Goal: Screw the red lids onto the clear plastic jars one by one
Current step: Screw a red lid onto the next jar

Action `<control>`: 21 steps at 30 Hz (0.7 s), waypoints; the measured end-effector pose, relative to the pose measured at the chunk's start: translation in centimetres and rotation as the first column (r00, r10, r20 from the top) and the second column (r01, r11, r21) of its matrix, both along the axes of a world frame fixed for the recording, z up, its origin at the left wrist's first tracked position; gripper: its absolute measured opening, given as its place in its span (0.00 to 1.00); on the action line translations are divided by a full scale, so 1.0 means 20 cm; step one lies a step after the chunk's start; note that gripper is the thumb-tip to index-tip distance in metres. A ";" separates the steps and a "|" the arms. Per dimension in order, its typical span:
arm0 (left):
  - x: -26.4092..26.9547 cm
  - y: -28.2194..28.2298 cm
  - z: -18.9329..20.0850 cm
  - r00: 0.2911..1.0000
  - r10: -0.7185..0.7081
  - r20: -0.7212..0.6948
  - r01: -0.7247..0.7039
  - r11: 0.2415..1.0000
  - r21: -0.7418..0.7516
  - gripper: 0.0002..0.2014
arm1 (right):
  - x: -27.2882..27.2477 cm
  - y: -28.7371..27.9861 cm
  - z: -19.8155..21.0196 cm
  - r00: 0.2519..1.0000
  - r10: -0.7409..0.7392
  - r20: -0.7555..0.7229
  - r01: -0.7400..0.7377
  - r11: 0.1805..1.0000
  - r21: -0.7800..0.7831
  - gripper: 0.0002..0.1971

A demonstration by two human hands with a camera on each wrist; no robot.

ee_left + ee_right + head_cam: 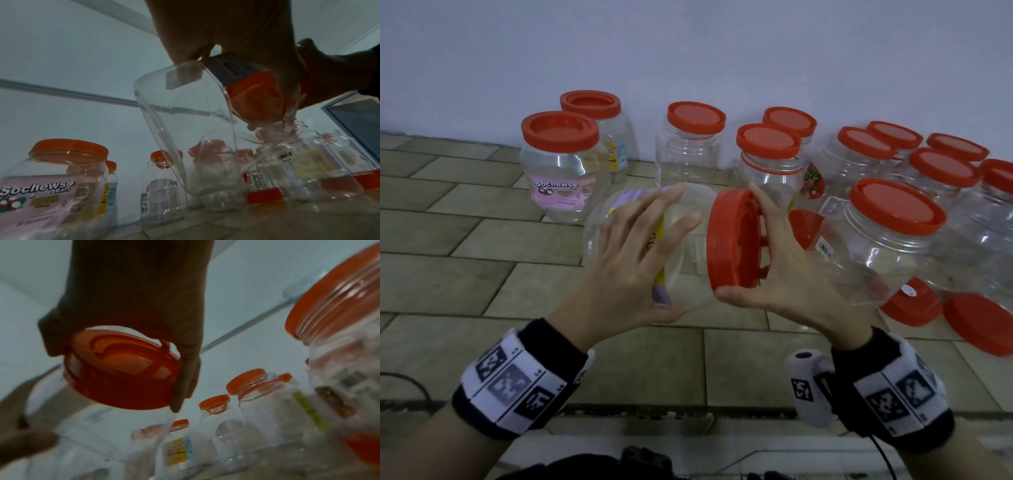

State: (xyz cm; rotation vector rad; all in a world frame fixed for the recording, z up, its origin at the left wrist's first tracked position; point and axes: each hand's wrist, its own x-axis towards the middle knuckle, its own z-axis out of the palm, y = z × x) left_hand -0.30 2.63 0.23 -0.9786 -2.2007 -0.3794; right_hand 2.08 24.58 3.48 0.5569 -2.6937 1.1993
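A clear plastic jar with a purple and yellow label (650, 246) is held on its side above the tiled floor (482, 274) by the left hand (633, 257), fingers spread and curled round its wall; its open mouth is turned toward the right hand (777, 270); a round red plastic lid (734, 240) is gripped at its rim by the right hand, thumb below and fingers above, hollow side facing the jar mouth; lid edge and jar mouth are seen just beside each other, contact cannot be told; a tall capped clear jar (876, 240) stands just right of the right hand; two loose red lids (945, 311) lie on the floor near its base; a pink-labelled capped jar (561, 168) stands behind left, apart from the held jar; further capped jars (774, 157) are ranged along the white wall (688, 51); bare tiles are seen to the left and before the wrists.
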 end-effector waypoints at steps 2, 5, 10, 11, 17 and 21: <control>0.00 0.00 -0.01 1.000 0.003 0.019 -0.003 1.000 0.019 0.47 | 0.00 -0.01 0.01 0.996 -0.042 0.082 0.044 0.999 -0.020 0.64; 0.01 0.00 -0.02 0.996 -0.023 0.084 0.020 0.999 0.031 0.46 | -0.03 0.03 0.04 0.986 -0.008 0.169 -0.005 0.997 0.078 0.66; 0.01 -0.02 0.00 0.982 -0.061 0.179 0.054 0.998 0.042 0.50 | -0.05 0.06 0.03 0.975 0.217 -0.051 -0.203 0.958 0.205 0.61; 0.01 -0.02 0.00 0.981 -0.060 0.185 0.052 0.997 0.050 0.50 | -0.06 0.05 0.02 0.971 0.222 -0.083 -0.203 0.960 0.195 0.60; 0.01 -0.04 -0.06 0.968 -0.047 0.245 0.024 0.995 0.095 0.51 | -0.07 -0.04 -0.03 0.986 0.093 -0.138 -0.070 0.984 0.164 0.59; 0.00 -0.05 -0.07 0.963 0.013 0.269 -0.048 0.991 0.126 0.53 | -0.11 -0.10 -0.03 0.999 0.027 -0.037 -0.027 1.000 -0.012 0.57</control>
